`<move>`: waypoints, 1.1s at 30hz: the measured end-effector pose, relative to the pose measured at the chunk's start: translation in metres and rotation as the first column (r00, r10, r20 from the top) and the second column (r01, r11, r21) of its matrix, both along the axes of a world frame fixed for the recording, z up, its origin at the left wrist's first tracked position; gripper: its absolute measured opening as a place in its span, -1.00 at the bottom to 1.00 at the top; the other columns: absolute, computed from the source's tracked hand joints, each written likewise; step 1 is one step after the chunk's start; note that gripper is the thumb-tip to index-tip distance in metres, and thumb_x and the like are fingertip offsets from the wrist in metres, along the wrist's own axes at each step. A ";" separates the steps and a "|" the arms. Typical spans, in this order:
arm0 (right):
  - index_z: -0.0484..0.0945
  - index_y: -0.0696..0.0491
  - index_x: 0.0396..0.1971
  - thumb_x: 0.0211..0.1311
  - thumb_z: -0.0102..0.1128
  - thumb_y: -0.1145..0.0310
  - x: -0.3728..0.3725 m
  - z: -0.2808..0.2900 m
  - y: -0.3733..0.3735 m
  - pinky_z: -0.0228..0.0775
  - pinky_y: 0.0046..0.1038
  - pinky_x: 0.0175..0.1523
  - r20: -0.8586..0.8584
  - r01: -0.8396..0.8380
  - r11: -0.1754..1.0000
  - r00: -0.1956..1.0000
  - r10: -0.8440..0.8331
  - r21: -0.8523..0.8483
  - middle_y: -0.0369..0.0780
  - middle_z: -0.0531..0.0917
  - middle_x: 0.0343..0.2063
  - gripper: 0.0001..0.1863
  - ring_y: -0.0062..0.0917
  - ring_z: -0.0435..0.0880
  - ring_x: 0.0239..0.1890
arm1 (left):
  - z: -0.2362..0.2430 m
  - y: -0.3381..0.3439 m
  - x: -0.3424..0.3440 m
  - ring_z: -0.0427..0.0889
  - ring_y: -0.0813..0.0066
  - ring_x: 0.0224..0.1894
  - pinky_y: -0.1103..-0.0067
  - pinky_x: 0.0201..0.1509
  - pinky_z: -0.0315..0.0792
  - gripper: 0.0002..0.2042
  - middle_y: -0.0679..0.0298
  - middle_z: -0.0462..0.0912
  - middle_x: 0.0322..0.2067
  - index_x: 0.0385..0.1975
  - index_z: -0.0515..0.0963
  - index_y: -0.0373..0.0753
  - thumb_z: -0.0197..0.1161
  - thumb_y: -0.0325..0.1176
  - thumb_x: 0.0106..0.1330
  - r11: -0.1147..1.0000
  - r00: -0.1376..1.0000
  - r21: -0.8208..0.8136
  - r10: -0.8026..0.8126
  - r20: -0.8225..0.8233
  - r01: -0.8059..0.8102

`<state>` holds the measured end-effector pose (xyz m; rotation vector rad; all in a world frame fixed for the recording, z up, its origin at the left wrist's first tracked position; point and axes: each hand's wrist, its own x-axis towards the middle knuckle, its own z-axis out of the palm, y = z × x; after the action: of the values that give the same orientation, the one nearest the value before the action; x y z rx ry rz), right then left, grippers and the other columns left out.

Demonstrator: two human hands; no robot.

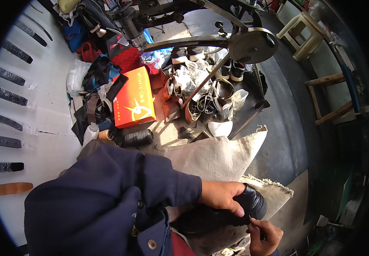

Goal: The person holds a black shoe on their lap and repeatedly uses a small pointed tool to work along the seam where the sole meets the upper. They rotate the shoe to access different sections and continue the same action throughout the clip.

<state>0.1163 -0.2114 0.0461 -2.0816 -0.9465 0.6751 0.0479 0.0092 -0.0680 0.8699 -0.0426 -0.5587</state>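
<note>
Across my lap lies a black leather boot or shoe [256,204], its rounded, creased end toward the right. My left hand [223,197] is wrapped over it, thumb pressed on the leather. Just below that end, my right hand [265,237] is closed in a pinch close to the leather. A thin, light sliver shows at its fingertips, too small to name. Under the boot a beige canvas cloth [218,157] with a frayed edge covers my legs. Much of the boot's left part is in dark shadow by my sleeve.
Ahead stands a machine with a round handwheel [252,45]. Below it are several shoes and plastic bags. An orange-red box [135,100] bears a black phone [117,87]; a dark thread spool [137,138] lies nearby. At right are a beige plastic stool [304,32] and a wooden frame [333,100].
</note>
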 end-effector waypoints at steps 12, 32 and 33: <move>0.69 0.20 -0.17 0.33 0.34 0.59 -0.008 -0.012 0.001 0.54 -0.59 -0.34 -0.048 0.130 0.991 0.991 -0.129 0.028 -0.22 0.75 -0.51 -0.88 -0.68 0.70 -0.47 | 0.006 -0.003 -0.002 0.56 0.62 0.01 0.54 0.16 0.47 -0.61 0.33 0.70 -0.03 0.11 0.54 -0.36 0.43 -0.37 0.36 0.990 0.996 0.125 0.054 0.073 -0.063; 0.58 0.23 -0.31 0.17 0.42 0.61 -0.051 -0.024 -0.052 0.52 -0.56 -0.38 0.042 0.294 0.944 0.952 -0.303 0.149 -0.17 0.70 -0.61 -0.84 -0.57 0.72 -0.55 | 0.065 0.018 -0.055 0.59 0.54 -0.28 0.55 -0.25 0.45 -0.82 0.18 0.69 -0.12 -0.35 0.55 -0.35 0.27 -0.38 0.47 0.829 0.880 0.392 0.226 0.417 -0.399; 0.58 0.23 -0.31 0.16 0.42 0.61 -0.051 -0.024 -0.053 0.52 -0.56 -0.38 0.028 0.306 0.940 0.949 -0.313 0.151 -0.17 0.70 -0.61 -0.83 -0.57 0.72 -0.55 | 0.067 0.020 -0.058 0.61 0.52 -0.28 0.56 -0.28 0.46 -0.84 0.15 0.69 -0.06 -0.34 0.56 -0.33 0.27 -0.39 0.48 0.831 0.864 0.327 0.312 0.395 -0.450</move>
<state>0.0651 -0.2642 0.0218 -2.0646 -0.6524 0.3779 -0.0105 0.0291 -0.0012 1.3414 -0.0489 -0.0253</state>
